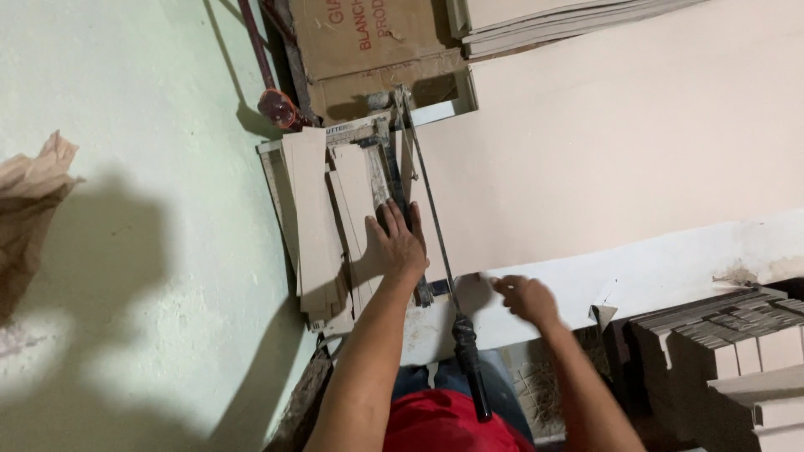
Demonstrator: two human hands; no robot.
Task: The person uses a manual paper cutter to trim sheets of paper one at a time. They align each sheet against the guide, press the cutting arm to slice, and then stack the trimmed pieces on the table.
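Landmark used: the manual tile cutter [377, 192], which lay on the floor near the middle of the view.

Far left of the cutter, at the frame's edge, a crumpled brown paper bag [29, 209] sat against the pale green wall [151, 125]; its contents could not be seen. Just up-left of the cutter, a dark red handle [276, 105] leaned against the wall.

On the cutter's left side, narrow beige tile strips [314, 226] lay stacked, long axes running parallel to the cutter's rail, near end toward the person. Behind the cutter's far end stood a brown cardboard box [368, 42], flap partly torn; what it held was hidden.

The left hand [395, 243] lay flat on the tile piece on the cutter bed, fingers spread and pointing away from the person, pressing down rather than gripping.

The cutter's lever [435, 243] ran the length of the cutter, long axis from far end to near, its black grip [471, 368] pointing back at the person's lap. Nobody held it.

Right of the lever, the right hand [526, 299] hovered with fingers loosely curled at the near edge of a large beige tile [603, 151]; whether it pinched the edge I could not tell.

Far right of the cutter, cut tile pieces [720, 335] were stacked in rows.
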